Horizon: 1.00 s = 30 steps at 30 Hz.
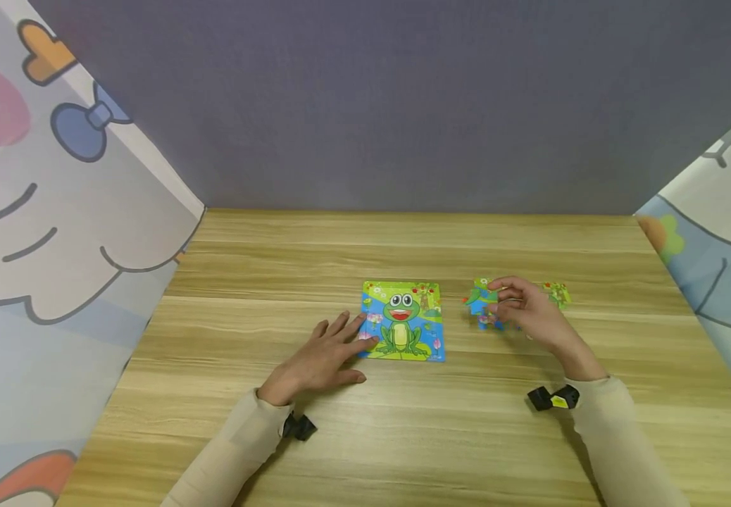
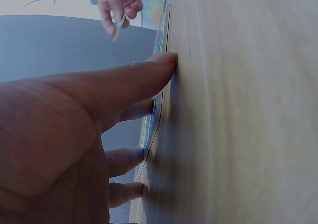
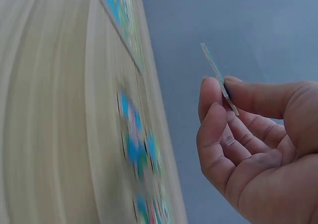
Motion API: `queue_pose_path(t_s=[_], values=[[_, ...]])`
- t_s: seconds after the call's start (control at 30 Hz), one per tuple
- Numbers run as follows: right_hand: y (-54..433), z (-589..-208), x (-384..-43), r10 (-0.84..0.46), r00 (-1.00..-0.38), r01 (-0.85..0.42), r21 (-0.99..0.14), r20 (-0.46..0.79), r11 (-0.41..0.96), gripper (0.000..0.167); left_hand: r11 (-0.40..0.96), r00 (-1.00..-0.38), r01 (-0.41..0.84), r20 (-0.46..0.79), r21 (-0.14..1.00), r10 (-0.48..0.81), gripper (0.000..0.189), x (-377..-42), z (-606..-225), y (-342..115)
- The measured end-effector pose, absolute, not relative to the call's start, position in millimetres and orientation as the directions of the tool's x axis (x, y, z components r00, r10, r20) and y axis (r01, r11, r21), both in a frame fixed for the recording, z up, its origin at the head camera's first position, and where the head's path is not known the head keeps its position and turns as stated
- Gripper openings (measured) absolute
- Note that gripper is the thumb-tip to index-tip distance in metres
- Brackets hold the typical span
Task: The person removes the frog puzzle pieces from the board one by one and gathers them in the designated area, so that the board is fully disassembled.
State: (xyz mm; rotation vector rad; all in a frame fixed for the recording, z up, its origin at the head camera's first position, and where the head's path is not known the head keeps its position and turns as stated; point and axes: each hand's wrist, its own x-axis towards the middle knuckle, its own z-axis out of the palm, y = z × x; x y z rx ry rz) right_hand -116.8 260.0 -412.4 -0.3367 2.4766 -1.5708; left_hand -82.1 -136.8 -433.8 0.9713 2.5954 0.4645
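A square frog puzzle (image 1: 400, 331) lies flat on the table, its picture a green frog on blue and yellow-green. My left hand (image 1: 324, 355) rests at its left side with fingers spread, fingertips on the left edge. In the left wrist view the thumb (image 2: 134, 80) lies along the puzzle's near edge. Raised above the table to the right, my right hand (image 1: 527, 306) pinches a thin puzzle piece (image 3: 214, 65) between thumb and fingers. From the head, that piece shows green and blue. Loose pieces (image 3: 133, 129) lie beneath the right hand, partly hidden by it and blurred.
The wood-grain table (image 1: 397, 436) ends at a plain grey panel (image 1: 403, 105) at the back. Cartoon-printed walls (image 1: 86, 282) stand on both sides. Another loose piece (image 1: 557, 292) lies just beyond the right hand.
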Motion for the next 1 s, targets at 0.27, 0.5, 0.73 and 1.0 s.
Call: queue_pose_path(t_s=[0.27,0.5,0.73,1.0], values=[[313,-414,-101,-0.196,-0.98,-0.051,-0.918,-0.03,0.394,0.033,0.712,-0.712,0.566,-0.19,0.415,0.676,0.065,-82,-433,-136],[348,-424,-91,-0.155,-0.987,-0.019,-0.947,-0.033,0.322,0.027,0.715,-0.714,0.559,-0.196,0.42,0.673,0.065,-83,-432,-136],[373,-434,-84,-0.115,-0.993,-0.002,-0.942,-0.039,0.335,0.034,0.717,-0.715,0.553,-0.2,0.424,0.67,0.065,-83,-433,-136],[392,-444,-81,-0.152,-0.986,0.046,-0.99,-0.066,0.136,0.041,0.718,-0.715,0.551,-0.203,0.424,0.669,0.065,-83,-434,-136]])
